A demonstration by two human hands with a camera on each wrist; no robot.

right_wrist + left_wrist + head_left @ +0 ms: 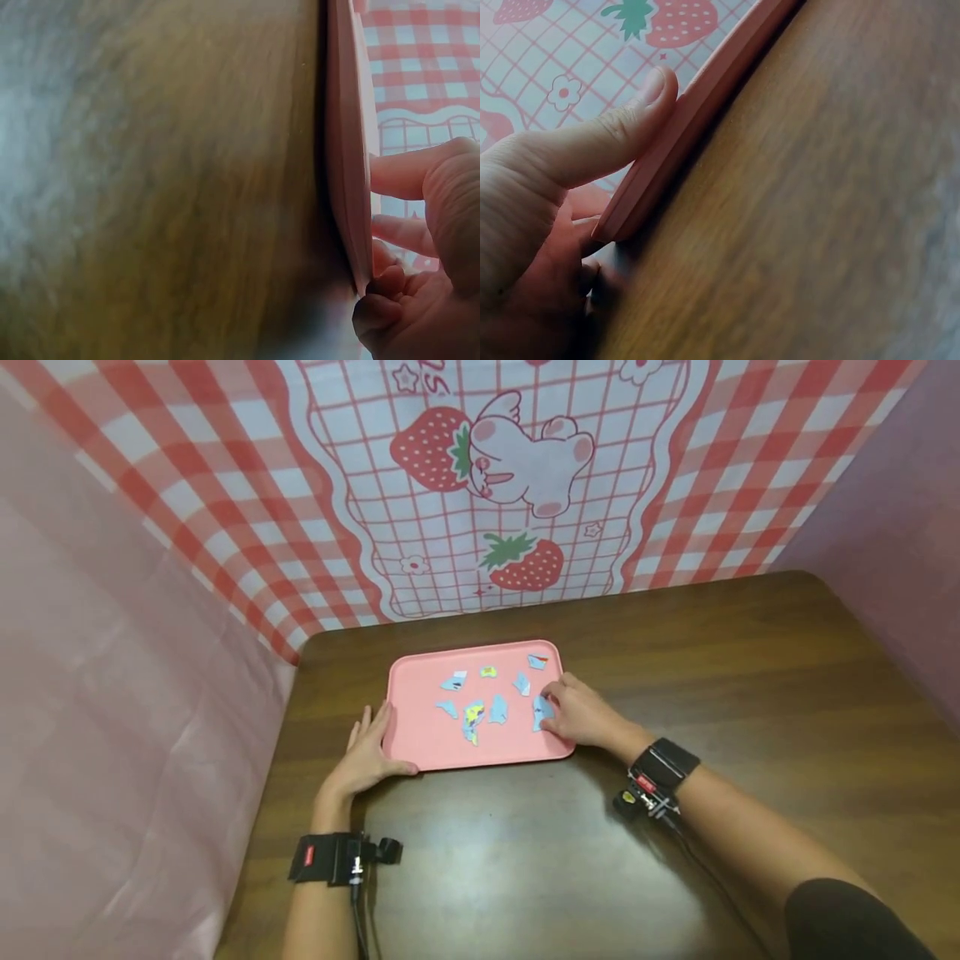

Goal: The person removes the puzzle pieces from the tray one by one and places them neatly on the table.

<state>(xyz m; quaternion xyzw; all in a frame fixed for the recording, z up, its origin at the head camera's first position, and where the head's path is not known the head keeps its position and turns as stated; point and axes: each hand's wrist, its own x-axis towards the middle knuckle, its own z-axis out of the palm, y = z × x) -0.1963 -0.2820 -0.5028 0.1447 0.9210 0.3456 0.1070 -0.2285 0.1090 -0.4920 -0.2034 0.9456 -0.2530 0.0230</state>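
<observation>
"Black sleeve [847, 914] nearest; what does your right hand [585, 713] hold?"

"Its curled fingers and thumb seem to pinch a light-blue puzzle piece [538, 713]; you're likely positioning it, and the next move wants a light touch."

"Your left hand [362, 763]?"

"Straight-fingered, spread against a corner of the pink tray [420, 731]; more puzzle pieces [498, 710] lie leftward of your right hand."

The head view is evenly lit and fairly bright, with a broad pale glare on the near middle of the tabletop [480, 860] and soft shadow below the right forearm [750, 822]. Fine print on the paper pieces [498, 710] looks soft. Both wrist views are dimmer; the tabletop there smears out of focus, and the patterned cloth [570, 45] looks washed out.
</observation>
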